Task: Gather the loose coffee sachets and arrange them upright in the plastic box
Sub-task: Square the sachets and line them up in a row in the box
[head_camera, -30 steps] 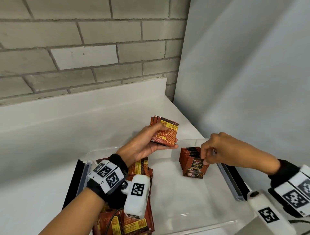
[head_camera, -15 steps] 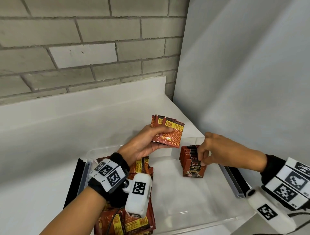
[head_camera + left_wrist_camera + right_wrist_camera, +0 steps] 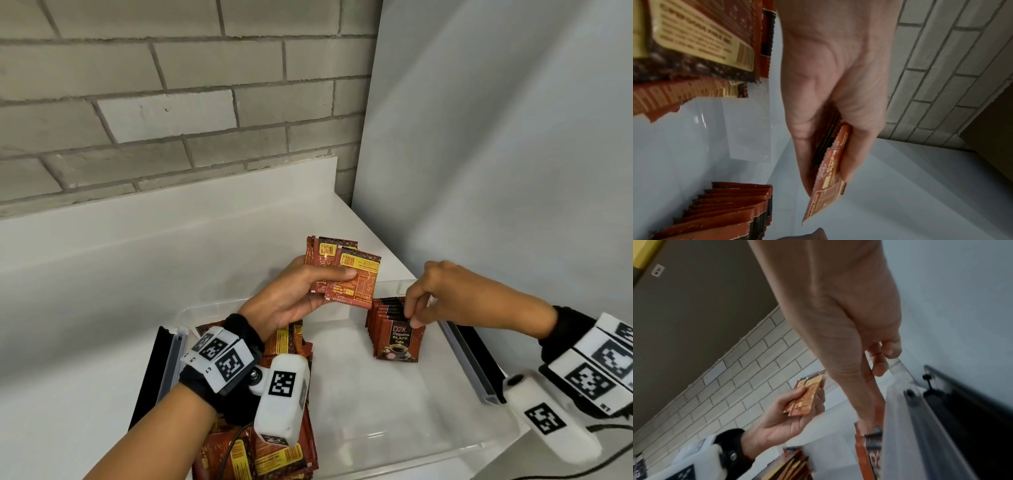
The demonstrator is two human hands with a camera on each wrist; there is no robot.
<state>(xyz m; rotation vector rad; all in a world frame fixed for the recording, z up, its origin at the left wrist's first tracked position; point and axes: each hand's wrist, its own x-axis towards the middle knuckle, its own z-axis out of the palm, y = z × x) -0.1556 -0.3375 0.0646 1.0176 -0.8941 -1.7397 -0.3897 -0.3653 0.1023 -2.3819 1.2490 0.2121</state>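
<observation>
A clear plastic box [image 3: 387, 455] lies on the white counter. At its far right stands a row of upright red coffee sachets [image 3: 387, 325], also seen from the left wrist [image 3: 731, 209]. My right hand [image 3: 412, 318] pinches the top edge of the front sachet [image 3: 399, 346] between thumb and forefinger. My left hand [image 3: 310, 291] is raised over the box's back wall and grips a small fanned stack of sachets [image 3: 346, 277], yellow labels toward me; the stack shows edge-on in the left wrist view [image 3: 830, 181]. A loose pile of sachets [image 3: 284, 448] fills the box's left side under my left wrist.
Black latch handles hang on the box's left side [image 3: 150, 373] and right side [image 3: 479, 356]. A grey brick wall [image 3: 171, 102] runs behind the counter and a plain white panel [image 3: 513, 154] closes the right side. A black cable [image 3: 603, 459] lies at the lower right.
The stack in my left hand has fanned out, its front sachet slid right and down. My right hand stays on the row, its fingers lower on the front sachet's top.
</observation>
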